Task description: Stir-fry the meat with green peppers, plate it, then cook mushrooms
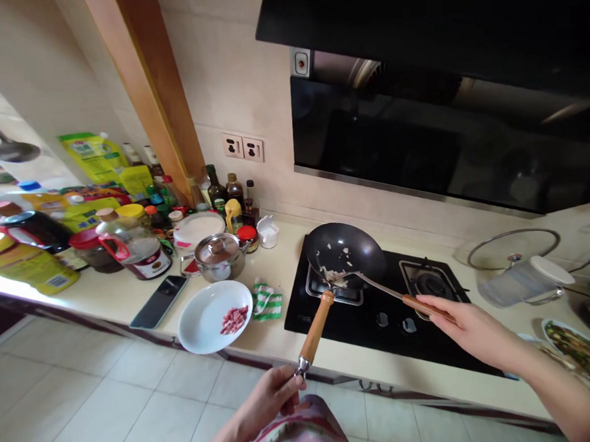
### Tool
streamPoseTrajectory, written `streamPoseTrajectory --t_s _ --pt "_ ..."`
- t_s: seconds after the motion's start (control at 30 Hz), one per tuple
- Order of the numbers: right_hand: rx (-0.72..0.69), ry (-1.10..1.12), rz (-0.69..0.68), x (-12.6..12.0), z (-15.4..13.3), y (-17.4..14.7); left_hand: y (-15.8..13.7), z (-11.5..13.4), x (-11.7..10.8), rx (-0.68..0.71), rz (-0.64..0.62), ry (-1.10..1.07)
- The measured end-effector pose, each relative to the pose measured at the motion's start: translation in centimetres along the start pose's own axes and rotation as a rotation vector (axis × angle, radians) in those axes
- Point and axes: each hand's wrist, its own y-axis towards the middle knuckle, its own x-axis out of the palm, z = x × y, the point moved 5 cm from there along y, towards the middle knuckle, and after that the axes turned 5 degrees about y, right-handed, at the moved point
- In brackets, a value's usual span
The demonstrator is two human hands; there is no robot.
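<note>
**Wok (369, 250) in use, diced meat (234, 320) not yet in**

The end of the wok handle (316, 332) is gripped by the L hand (280, 385), fingers closed round it, just off the near edge of the counter (267, 343). The spatula (397, 294) is held by the R hand (469, 327), fingers wrapped on the wooden grip w/ the index finger laid along it. Neither of the hands is spread open.

The wok itself is seated on the gas hob (361, 327), beyond the L hand and to the left of the R hand. The spatula's far end is set among pale chopped pcs (334, 277) in the wok.

Done, as judged: the pale chopped pcs have been put in, w/ a few bits scattered higher up the wall. Little browning is seen, so an early stage is assumed.

Left: the diced meat, raw-looking, is on a white plate (198, 320) beyond & left of the L hand; none can be made out in the wok. No flame is visible, so whether the burner is lit can't be told.

A checked cloth (268, 301) is placed just right of the plate. Beyond the R forearm, a dish of mixed food (580, 353), apparently finished, is set on the counter.
</note>
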Motion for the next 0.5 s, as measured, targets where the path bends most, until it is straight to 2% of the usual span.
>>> streamPoseTrajectory --t_s 0.07,0.23,0.3,0.4,0.5 --pt "-0.003 -0.034 0.020 0.7 -0.4 1.1 0.0 -0.1 0.1 0.002 0.003 0.005" --pt "0.025 -0.187 0.174 5.8 -2.1 8.7 0.1 -0.4 0.1 0.007 -0.025 0.045" --pt "0.061 -0.270 0.182 6.8 -2.0 10.1 0.2 -0.5 0.0 0.008 -0.025 0.050" --pt "0.104 -0.386 0.141 5.5 -0.5 8.3 0.3 -0.6 -0.2 0.021 -0.022 0.046" --pt "0.071 -0.315 0.074 2.2 1.2 4.1 0.4 -0.6 -0.2 0.010 -0.036 0.034"
